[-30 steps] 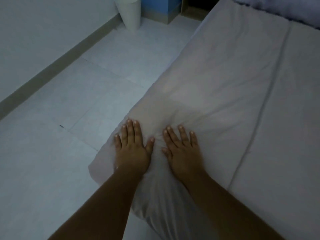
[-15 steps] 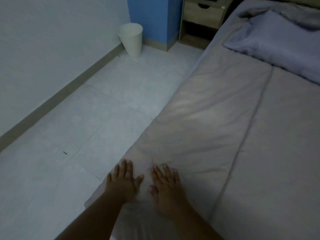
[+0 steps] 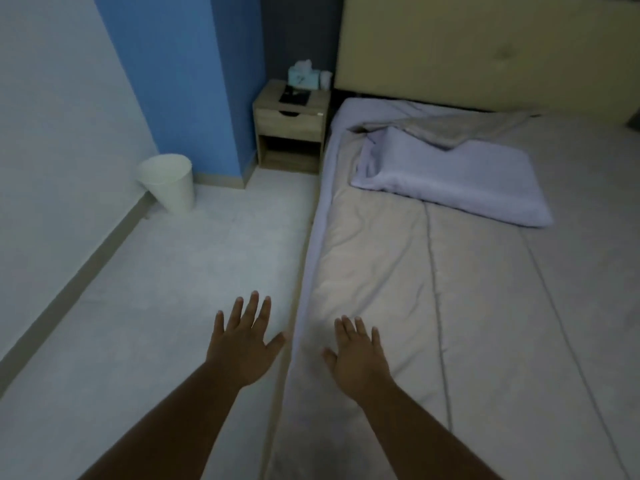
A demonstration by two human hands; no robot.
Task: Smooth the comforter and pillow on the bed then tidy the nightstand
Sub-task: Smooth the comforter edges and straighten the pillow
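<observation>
**p1:** Both hands slid apart since half a second ago. Now the left hand hangs over the floor at lower centre, fingers splayed wide, holding nothing.

**p2:** Yep, and the right hand is flat and empty over the comforter edge (touching? can't tell). Rumpled pillow upper right, nightstand top centre, white bin upper left.

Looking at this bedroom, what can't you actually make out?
Head view only:
- The dark flat item on the small wooden nightstand: too small and dim to identify.
- The white object beside the teal tissue box: too small.
- Right side of the grey quilted comforter: cut off by the frame edge.
- Whether the right hand touches the comforter: angle hides contact.
</observation>
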